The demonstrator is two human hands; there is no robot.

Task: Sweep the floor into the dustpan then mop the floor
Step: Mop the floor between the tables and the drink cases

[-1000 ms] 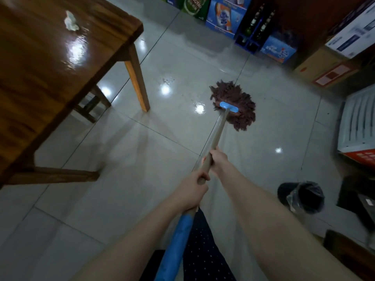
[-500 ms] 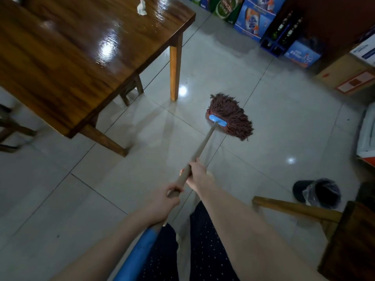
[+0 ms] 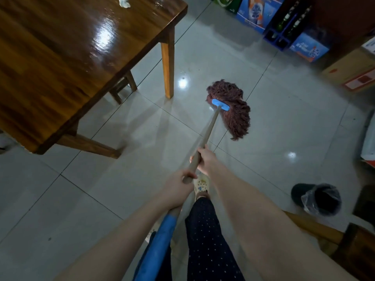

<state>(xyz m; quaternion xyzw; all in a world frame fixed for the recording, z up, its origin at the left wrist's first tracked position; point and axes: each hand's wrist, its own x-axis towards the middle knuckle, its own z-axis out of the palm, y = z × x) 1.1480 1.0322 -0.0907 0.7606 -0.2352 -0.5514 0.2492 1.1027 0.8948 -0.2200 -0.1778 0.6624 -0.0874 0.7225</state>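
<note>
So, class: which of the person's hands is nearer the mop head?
Right. The right hand grips the wooden handle farther along, closer to the mop head; the left hand grips it behind, nearer the body, just above the blue grip.

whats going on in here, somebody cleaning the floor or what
A person is mopping the tiled floor. The left hand grips the mop handle next to its blue sleeve, and the right hand grips it further toward the head. The reddish-brown mop head lies on the tiles, a little right of the wooden table leg. A lined bin stands off to the right. No dustpan is in view.
</note>
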